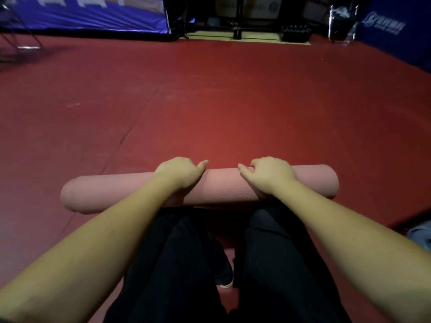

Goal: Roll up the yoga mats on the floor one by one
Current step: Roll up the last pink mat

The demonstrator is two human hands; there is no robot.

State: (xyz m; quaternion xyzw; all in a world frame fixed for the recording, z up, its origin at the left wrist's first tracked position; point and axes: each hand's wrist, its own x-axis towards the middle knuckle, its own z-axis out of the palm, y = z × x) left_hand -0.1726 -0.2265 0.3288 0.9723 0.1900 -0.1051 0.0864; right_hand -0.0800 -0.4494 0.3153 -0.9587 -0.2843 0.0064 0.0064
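Dark red gym flooring is stretching off toward a blue printed banner at the back, and lying crosswise on it, right in front of the person's dark-trousered knees, is a pink foam yoga mat that's looking fully rolled into a tube. Both hands are sitting on top of that roll, left hand and right hand either side of its middle, fingers curling over its far side and thumbs lying along the top, probably pinning it down so the springy foam isn't unwinding.
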